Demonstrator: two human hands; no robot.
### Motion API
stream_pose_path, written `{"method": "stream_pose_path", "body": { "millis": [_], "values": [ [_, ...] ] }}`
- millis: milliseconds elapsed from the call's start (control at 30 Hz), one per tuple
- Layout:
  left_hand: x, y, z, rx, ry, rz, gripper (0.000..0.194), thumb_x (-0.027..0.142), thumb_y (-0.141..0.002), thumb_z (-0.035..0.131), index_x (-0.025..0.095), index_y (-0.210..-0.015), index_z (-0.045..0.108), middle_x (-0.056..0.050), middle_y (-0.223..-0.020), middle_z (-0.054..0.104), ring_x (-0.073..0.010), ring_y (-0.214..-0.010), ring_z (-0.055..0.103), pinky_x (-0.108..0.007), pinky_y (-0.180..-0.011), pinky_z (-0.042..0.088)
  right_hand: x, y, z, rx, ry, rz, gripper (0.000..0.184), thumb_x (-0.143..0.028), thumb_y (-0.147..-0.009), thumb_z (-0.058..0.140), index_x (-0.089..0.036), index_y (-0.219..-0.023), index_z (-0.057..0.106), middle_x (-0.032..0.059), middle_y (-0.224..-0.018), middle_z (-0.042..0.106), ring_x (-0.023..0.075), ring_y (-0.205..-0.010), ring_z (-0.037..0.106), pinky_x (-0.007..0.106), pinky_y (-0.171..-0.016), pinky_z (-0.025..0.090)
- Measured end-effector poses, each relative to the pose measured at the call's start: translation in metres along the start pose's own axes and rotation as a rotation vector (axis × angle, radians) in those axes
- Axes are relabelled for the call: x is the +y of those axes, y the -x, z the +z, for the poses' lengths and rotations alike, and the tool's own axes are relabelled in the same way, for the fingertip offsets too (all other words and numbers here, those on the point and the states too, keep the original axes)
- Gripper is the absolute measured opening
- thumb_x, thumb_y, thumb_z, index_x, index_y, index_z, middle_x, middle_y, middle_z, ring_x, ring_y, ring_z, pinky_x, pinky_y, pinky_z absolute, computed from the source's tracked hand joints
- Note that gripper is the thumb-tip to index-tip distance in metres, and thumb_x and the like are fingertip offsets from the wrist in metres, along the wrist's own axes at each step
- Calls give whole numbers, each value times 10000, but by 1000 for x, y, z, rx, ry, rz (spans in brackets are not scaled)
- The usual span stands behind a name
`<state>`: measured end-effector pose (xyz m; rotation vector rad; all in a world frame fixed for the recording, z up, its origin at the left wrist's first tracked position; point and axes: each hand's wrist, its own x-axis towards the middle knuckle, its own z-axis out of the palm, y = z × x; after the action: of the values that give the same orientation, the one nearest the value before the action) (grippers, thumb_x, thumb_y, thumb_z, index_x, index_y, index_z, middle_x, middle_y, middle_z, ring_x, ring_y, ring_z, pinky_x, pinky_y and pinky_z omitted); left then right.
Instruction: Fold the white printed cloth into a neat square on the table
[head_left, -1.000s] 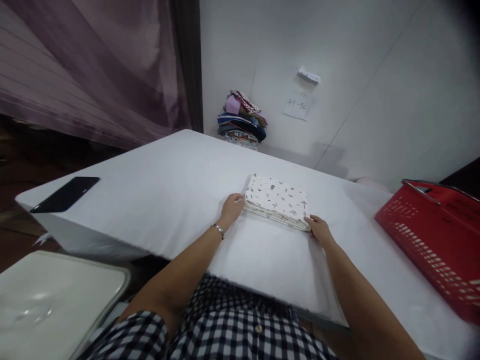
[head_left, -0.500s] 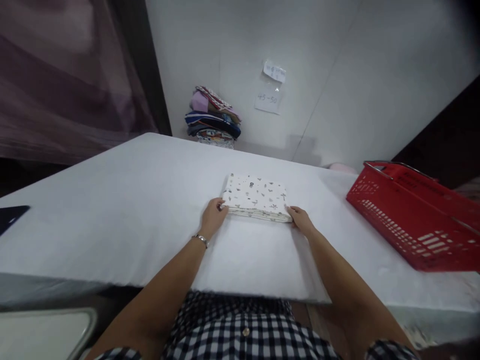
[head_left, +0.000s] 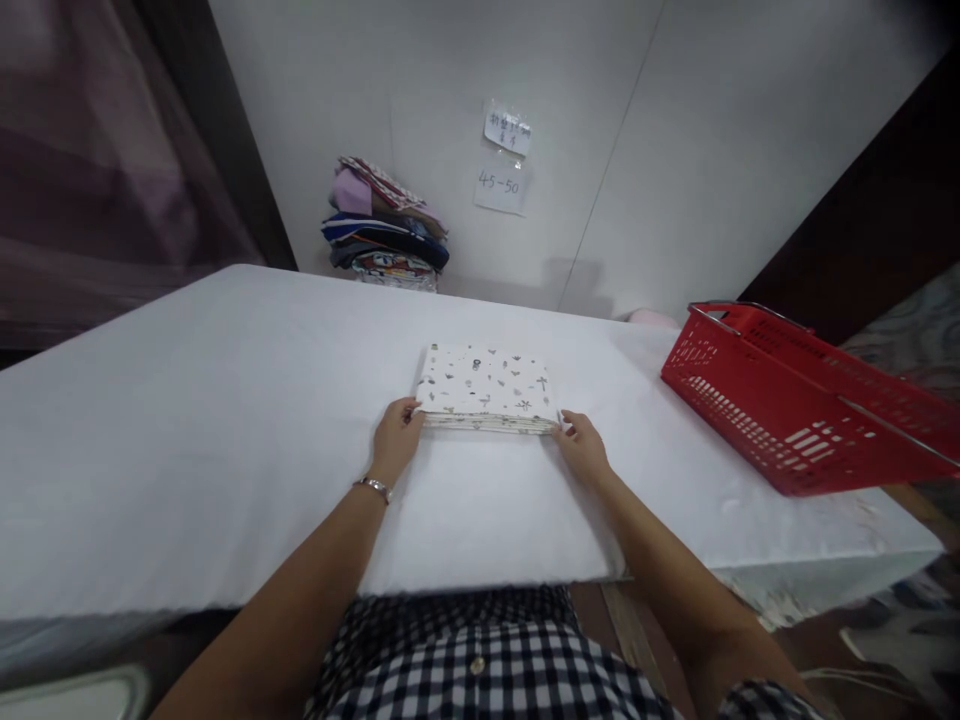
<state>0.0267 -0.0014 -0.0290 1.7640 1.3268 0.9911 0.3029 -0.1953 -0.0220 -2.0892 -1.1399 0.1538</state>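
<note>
A folded white cloth with small dark prints (head_left: 486,385) lies flat near the middle of the white table (head_left: 225,420). My left hand (head_left: 395,448) grips its near left corner, fingers curled around the edge. My right hand (head_left: 582,450) pinches its near right corner, fingers closed on the stacked layers. A bracelet sits on my left wrist.
A red plastic basket (head_left: 795,410) stands on the table at the right. A pile of folded coloured clothes (head_left: 386,225) rests against the back wall, beside two paper notes (head_left: 502,170). A purple curtain hangs at the left.
The view has swung to the right, so the black phone and the white stool left the picture. Both hands stay on the near corners of the folded cloth.
</note>
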Motion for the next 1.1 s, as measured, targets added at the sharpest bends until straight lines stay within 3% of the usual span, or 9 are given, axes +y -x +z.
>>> {"method": "stream_pose_path", "body": {
  "millis": [167, 400, 633, 767, 1100],
  "values": [
    [0, 1, 0, 8, -47, -2, 259, 312, -786, 530, 212, -1015, 598, -43, -1027, 666, -180, -887, 622, -303, -839, 470, -10, -5, 7, -29, 78, 11, 423, -384, -814, 497, -200, -1190, 559, 44, -1068, 582, 160, -806, 566, 313, -788, 452],
    [1, 1, 0, 5, -22, -11, 257, 269, -764, 534, 219, -1008, 598, -34, -1052, 665, -182, -923, 620, -302, -849, 467, -7, -9, 13, -8, 154, -18, 346, -312, -845, 432, -218, -1147, 573, 42, -1051, 570, 162, -803, 559, 298, -763, 441],
    [2, 1, 0, 18, -15, 0, 250, 346, -773, 548, 215, -980, 597, -40, -1029, 666, -186, -928, 618, -304, -857, 469, -16, -9, 10, -5, 257, -9, 314, -294, -840, 459, -241, -1123, 585, 37, -1036, 572, 172, -854, 540, 270, -716, 410],
    [0, 1, 1, 13, -13, 7, 242, 309, -759, 554, 214, -979, 592, -39, -1051, 658, -181, -932, 616, -298, -862, 465, -19, -11, 8, -22, 293, -8, 287, -264, -842, 446, -235, -1080, 604, 30, -973, 595, 180, -897, 539, 262, -722, 398],
    [0, 3, 1, -24, -56, 13, 250, 244, -740, 537, 221, -985, 580, -29, -1062, 638, -178, -905, 609, -307, -845, 472, -11, -10, 13, -42, 317, 8, 304, -242, -852, 425, -214, -1104, 593, 44, -1077, 621, 189, -940, 570, 276, -765, 418]
  ]
}}
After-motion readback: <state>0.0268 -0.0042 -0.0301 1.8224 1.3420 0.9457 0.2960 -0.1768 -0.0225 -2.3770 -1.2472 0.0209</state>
